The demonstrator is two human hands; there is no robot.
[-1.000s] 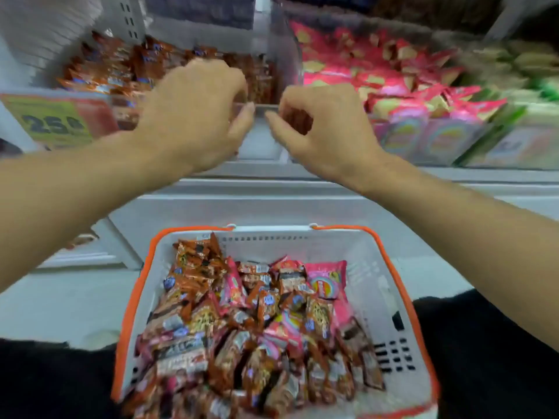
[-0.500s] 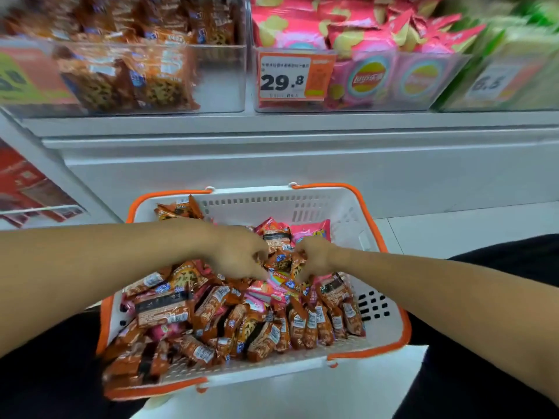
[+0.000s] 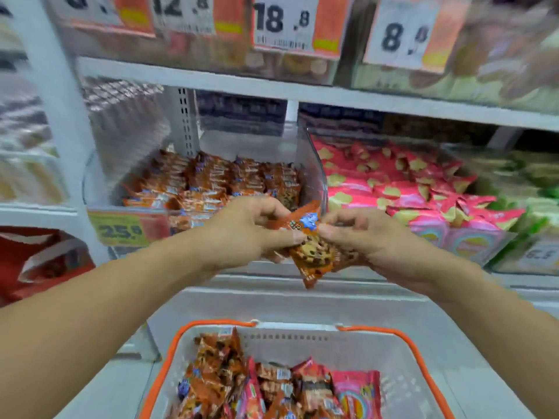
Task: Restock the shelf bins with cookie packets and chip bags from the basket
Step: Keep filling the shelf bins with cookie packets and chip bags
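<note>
Where the clear shelf bin (image 3: 314,164) fronts the cookie stock, an orange cookie packet (image 3: 311,246) is pinched between left hand (image 3: 251,234) and right hand (image 3: 360,237), above the basket (image 3: 302,337) of snacks.

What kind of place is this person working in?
Most likely a supermarket or convenience store snack aisle. Printed price tags hang along the shelf edges, clear shelf bins hold stacked cookie packets and pink chip bags, and an orange-rimmed shopping basket full of snacks sits below.
</note>
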